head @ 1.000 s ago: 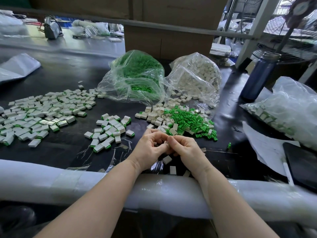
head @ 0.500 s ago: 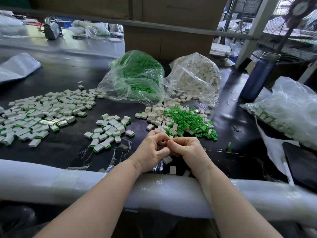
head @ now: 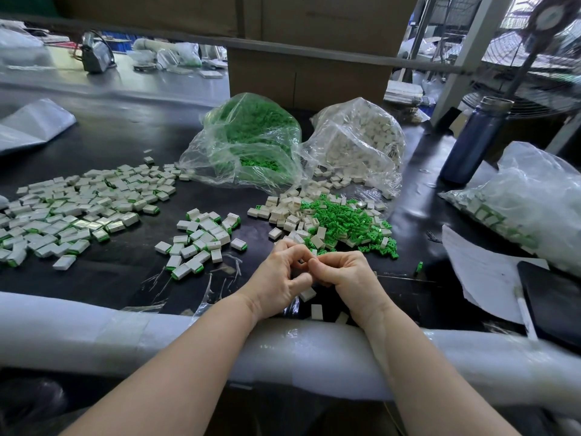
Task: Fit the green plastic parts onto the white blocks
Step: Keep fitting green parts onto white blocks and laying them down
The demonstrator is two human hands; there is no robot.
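My left hand (head: 278,280) and my right hand (head: 344,275) meet fingertip to fingertip near the table's front edge, fingers curled round a small white block (head: 302,262) that is mostly hidden between them. Whether a green part is on it I cannot tell. Just beyond the hands lies a loose heap of green plastic parts (head: 344,220) mixed with bare white blocks (head: 287,209). Three white blocks (head: 307,293) lie under my wrists. Fitted blocks with green ends form a small cluster (head: 201,237) and a wide spread (head: 78,209) to the left.
A clear bag of green parts (head: 251,140) and a bag of white blocks (head: 358,143) stand behind the heap. A blue bottle (head: 471,143), a bag of fitted blocks (head: 528,196), paper sheets (head: 484,272) and a dark tablet (head: 553,303) lie right. A padded white rail (head: 94,332) runs along the front edge.
Both hands stay pressed together at the same spot; the fingers have shifted slightly around the small block. Nothing else on the table has moved.
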